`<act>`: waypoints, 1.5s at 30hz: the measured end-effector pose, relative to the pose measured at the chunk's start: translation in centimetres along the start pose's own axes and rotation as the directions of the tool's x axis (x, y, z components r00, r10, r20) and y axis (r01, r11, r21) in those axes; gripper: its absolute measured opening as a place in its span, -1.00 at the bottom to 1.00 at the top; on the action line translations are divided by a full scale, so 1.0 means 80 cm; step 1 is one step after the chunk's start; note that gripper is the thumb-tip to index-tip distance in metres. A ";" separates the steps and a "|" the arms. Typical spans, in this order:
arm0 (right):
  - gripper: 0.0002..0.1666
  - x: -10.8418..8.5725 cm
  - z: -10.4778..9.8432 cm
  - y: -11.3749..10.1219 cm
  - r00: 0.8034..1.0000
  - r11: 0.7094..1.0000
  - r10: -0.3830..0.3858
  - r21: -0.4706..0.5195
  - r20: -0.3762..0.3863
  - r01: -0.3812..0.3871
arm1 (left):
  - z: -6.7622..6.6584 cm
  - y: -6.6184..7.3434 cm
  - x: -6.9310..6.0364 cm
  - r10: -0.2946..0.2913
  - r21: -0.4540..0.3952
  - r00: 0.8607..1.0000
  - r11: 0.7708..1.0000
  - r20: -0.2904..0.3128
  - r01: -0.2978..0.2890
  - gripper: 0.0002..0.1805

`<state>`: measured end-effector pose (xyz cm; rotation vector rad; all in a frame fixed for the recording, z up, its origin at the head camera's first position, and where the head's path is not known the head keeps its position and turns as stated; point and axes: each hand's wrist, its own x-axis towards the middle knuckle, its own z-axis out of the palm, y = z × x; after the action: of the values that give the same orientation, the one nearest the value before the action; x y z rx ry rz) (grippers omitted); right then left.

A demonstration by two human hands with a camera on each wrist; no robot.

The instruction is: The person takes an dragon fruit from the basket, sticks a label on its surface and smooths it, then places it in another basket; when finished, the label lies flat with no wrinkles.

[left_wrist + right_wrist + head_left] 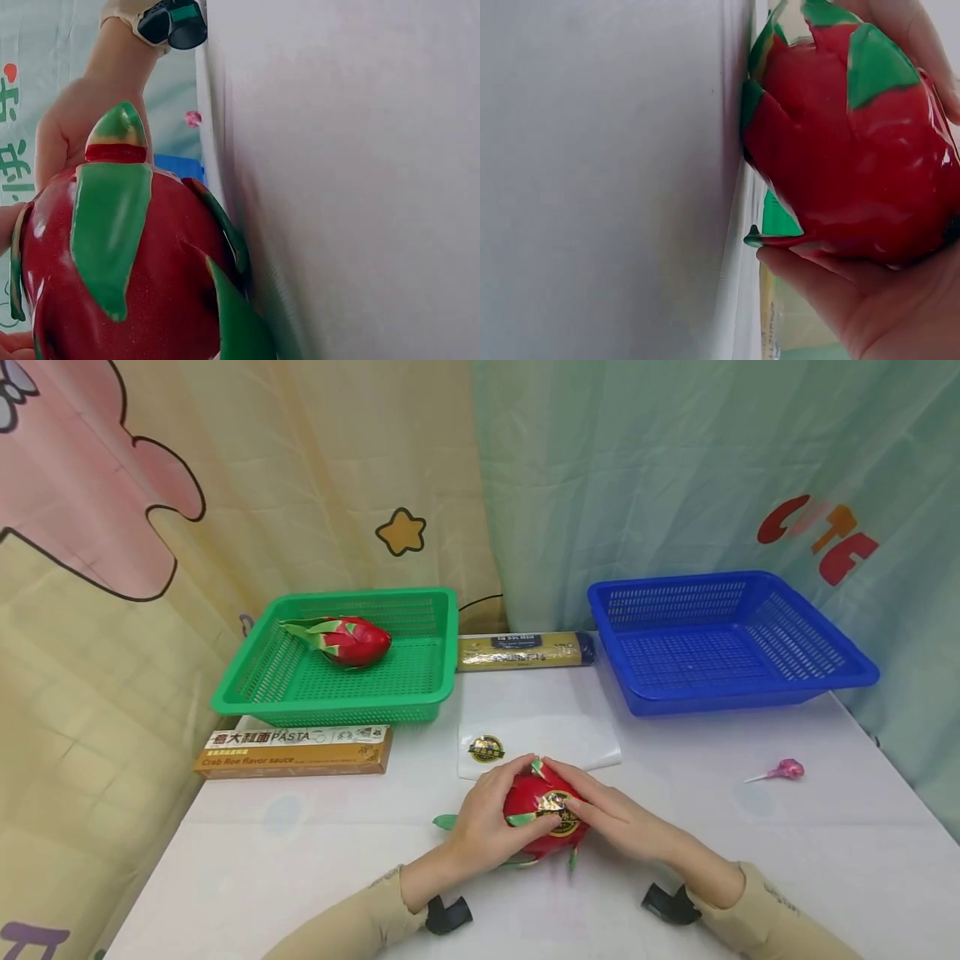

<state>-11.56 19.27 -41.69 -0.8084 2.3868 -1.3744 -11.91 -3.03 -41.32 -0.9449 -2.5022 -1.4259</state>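
On the white table in the head view, a red dragon fruit (527,792) with green scales lies between both hands. The left hand (482,825) is curled round its left side, thumb laid across the front. From the right, the right hand (628,820) holds it, with fingers over the top and the thumb at a black-and-gold round sticker (564,829). That sticker is on the fruit's near side, partly covered by the thumbs. Both wrist views show the dragon fruit (176,255) close up, its scales spreading outward. Behind the hands lies a white sheet (540,718) bearing another round sticker (487,748).
At the back left, a green basket (375,697) holds another dragon fruit (358,642). A blue basket (738,693) stands at the back right. Between them lies a yellow pasta packet (525,652). A pasta box (292,752) sits front of the green basket; a pink lollipop (789,768) lies right.
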 end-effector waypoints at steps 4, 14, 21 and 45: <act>-0.32 0.000 0.004 0.001 1.000 0.999 0.001 -0.051 -0.018 -0.002 | -0.003 -0.003 0.001 0.042 -0.013 0.999 0.999 0.022 -0.041 -0.28; -0.42 0.004 0.019 -0.001 0.987 0.992 -0.068 -0.119 -0.145 0.051 | -0.005 -0.007 0.003 0.097 0.045 0.995 0.994 0.027 -0.098 -0.36; -0.41 0.006 0.020 0.002 0.983 0.988 -0.095 -0.137 -0.160 0.073 | -0.004 -0.009 0.001 0.161 0.143 0.986 0.976 0.037 -0.164 -0.38; 0.16 0.005 0.007 0.012 0.996 0.998 -0.057 -0.041 -0.070 0.055 | -0.016 -0.011 0.001 0.143 0.045 0.974 0.987 0.174 -0.152 -0.43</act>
<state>-11.95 18.99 -42.80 -0.8567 2.4693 -1.4048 -12.75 -4.34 -41.21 -1.2613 -2.5113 -1.2716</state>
